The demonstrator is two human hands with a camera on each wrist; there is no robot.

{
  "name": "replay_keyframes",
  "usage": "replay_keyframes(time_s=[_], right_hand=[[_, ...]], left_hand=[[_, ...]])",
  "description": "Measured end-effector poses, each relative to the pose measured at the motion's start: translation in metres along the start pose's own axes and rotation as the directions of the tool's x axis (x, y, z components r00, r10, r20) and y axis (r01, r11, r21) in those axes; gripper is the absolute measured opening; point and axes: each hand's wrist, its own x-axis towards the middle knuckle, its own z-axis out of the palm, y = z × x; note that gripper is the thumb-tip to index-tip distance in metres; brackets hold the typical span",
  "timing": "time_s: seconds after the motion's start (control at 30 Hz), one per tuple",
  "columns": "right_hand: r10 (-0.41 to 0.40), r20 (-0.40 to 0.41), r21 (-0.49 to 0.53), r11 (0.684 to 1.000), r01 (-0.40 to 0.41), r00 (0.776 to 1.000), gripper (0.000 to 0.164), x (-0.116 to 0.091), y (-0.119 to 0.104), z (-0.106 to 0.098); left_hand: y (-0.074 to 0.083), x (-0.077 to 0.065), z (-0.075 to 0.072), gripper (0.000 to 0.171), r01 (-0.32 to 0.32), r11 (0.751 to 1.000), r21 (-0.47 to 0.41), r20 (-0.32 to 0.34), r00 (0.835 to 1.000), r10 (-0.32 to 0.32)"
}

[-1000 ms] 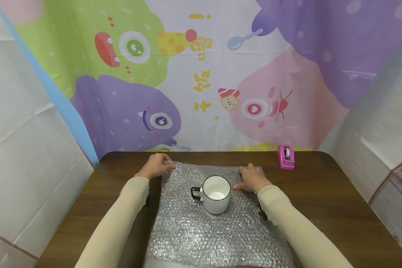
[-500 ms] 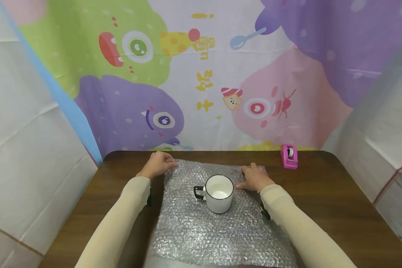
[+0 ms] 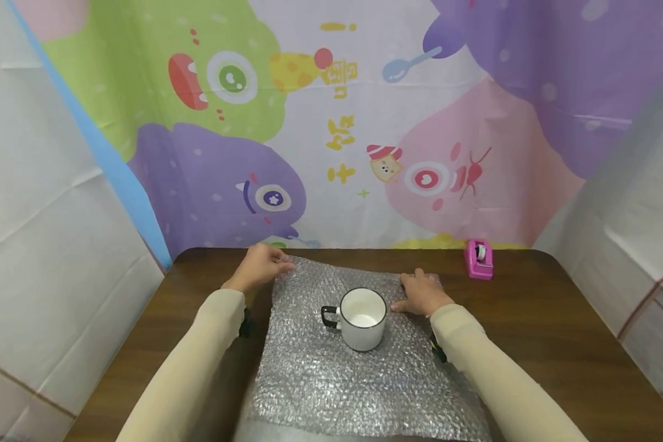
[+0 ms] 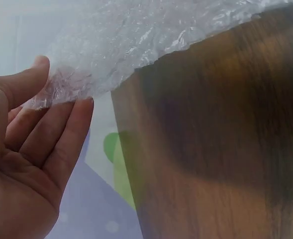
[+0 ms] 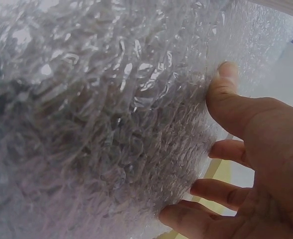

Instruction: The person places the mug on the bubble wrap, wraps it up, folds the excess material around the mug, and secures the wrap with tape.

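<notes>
A white mug (image 3: 363,319) with a black rim and black handle stands upright on a sheet of clear bubble wrap (image 3: 331,393). Its handle points left. My left hand (image 3: 258,267) pinches the sheet's far left corner between thumb and fingers, and the left wrist view shows that corner lifted off the table. My right hand (image 3: 422,293) rests on the far right part of the sheet, thumb toward the mug. Seen from the right wrist, the thumb (image 5: 225,94) lies on the bubble wrap and the loosely spread fingers touch it near its edge.
A pink tape dispenser (image 3: 479,259) stands at the back right of the brown wooden table (image 3: 552,344). Behind the table hangs a cartoon-printed curtain (image 3: 331,215), close to the back edge. Pale walls flank both sides.
My left hand has raised the far left corner of the bubble wrap slightly. The right hand and the mug stay in place; the whole view has shifted a little.
</notes>
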Motion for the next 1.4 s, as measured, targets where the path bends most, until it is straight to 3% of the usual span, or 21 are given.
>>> replay_keyframes(time_s=[0.4, 0.7, 1.1, 1.4], right_hand=[[-0.002, -0.010, 0.011, 1.000, 0.002, 1.000, 0.073, -0.001, 0.000, 0.000], [-0.001, -0.004, 0.011, 1.000, 0.001, 1.000, 0.074, -0.001, -0.001, -0.001], [0.023, 0.013, 0.039, 0.999, -0.024, 1.000, 0.077, -0.003, -0.001, -0.001], [0.024, 0.012, 0.042, 0.999, -0.025, 1.000, 0.076, -0.002, -0.002, -0.001]], left_hand=[[0.016, -0.003, -0.007, 0.017, -0.036, 0.999, 0.040, 0.007, 0.999, 0.036], [0.027, -0.002, -0.014, 0.012, -0.111, 0.990, 0.092, -0.005, 0.994, 0.112], [0.052, -0.008, -0.016, 0.013, -0.120, 0.990, 0.078, -0.002, 0.993, 0.121], [0.063, -0.010, -0.015, 0.013, -0.143, 0.985, 0.095, -0.029, 0.989, 0.146]])
